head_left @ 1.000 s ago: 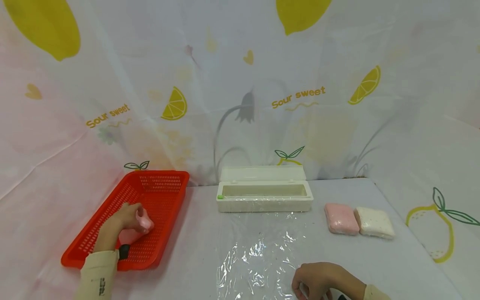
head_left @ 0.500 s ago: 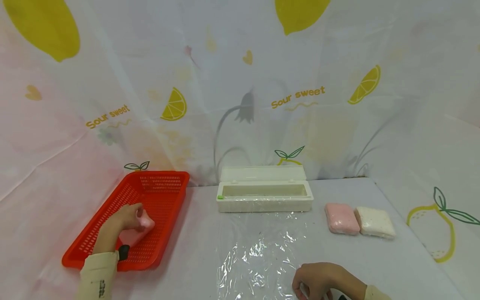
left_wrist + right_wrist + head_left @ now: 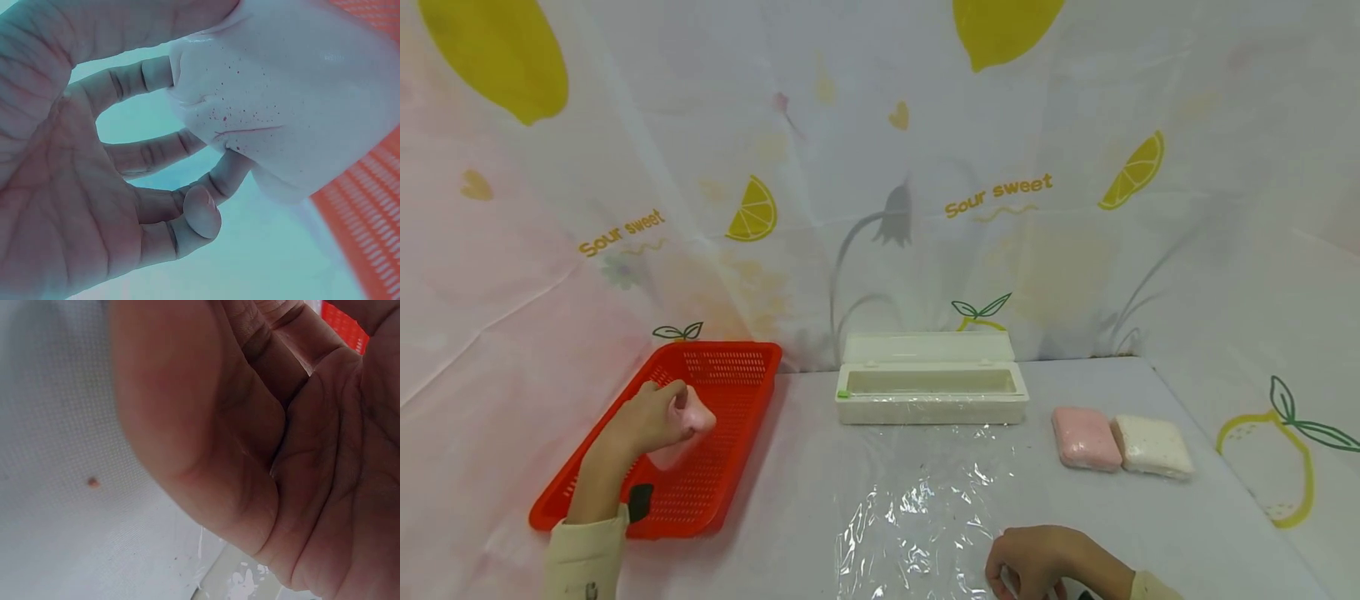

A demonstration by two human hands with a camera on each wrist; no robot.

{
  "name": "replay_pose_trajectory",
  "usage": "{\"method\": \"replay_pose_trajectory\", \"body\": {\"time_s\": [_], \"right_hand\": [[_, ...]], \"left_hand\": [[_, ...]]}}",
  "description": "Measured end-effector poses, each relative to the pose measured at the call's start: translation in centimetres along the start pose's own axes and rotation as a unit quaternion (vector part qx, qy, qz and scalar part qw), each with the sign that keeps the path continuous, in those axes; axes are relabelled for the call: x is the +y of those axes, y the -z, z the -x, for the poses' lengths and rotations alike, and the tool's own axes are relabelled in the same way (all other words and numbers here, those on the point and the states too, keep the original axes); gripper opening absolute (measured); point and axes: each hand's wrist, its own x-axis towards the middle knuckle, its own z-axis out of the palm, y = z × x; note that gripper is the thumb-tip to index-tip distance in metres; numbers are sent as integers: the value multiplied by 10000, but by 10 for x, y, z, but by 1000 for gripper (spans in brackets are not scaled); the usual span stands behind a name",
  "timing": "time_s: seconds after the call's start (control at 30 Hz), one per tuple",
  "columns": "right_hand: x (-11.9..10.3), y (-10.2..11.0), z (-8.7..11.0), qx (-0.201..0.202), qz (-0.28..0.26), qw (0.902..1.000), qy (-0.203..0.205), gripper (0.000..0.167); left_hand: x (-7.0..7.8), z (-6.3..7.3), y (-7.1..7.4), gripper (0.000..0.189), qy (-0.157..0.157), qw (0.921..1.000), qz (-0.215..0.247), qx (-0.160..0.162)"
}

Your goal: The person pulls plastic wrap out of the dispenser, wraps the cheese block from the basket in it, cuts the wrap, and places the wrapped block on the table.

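Observation:
Over the red basket, my left hand pinches a pink, soft-looking block by one edge, between thumb and fingers. The left wrist view shows this block pale, with small red specks on its creased surface. My right hand rests near the table's front edge with loosely curled fingers and holds nothing. Beside it spreads a sheet of clear cling film, reaching back to a white cling film dispenser with its lid raised.
To the right lie a pink block and a white block side by side, both with a shiny film surface. A lemon-print cloth hangs behind the table and along its sides.
My left hand has risen slightly inside the basket's outline, lifting the pink block with it. The right hand has stayed in place.

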Motion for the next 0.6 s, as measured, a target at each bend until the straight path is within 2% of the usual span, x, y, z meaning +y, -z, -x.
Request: {"method": "replay_pose_trajectory", "body": {"time_s": [0.17, 0.3, 0.47, 0.6], "right_hand": [[0, 0, 1, 7, -30, 10000, 11, 24], [-1, 2, 2, -1, 7, 10000, 45, 25], [0, 2, 2, -5, 16, 9999, 101, 25], [0, 1, 2, 22, -36, 9999, 112, 24]], "left_hand": [[19, 6, 9, 45, -57, 9998, 108, 179], [34, 13, 14, 50, -233, 9982, 222, 500], [54, 18, 16, 45, -477, 9936, 457, 912], [70, 22, 14, 40, -665, 9897, 434, 1195]]}}
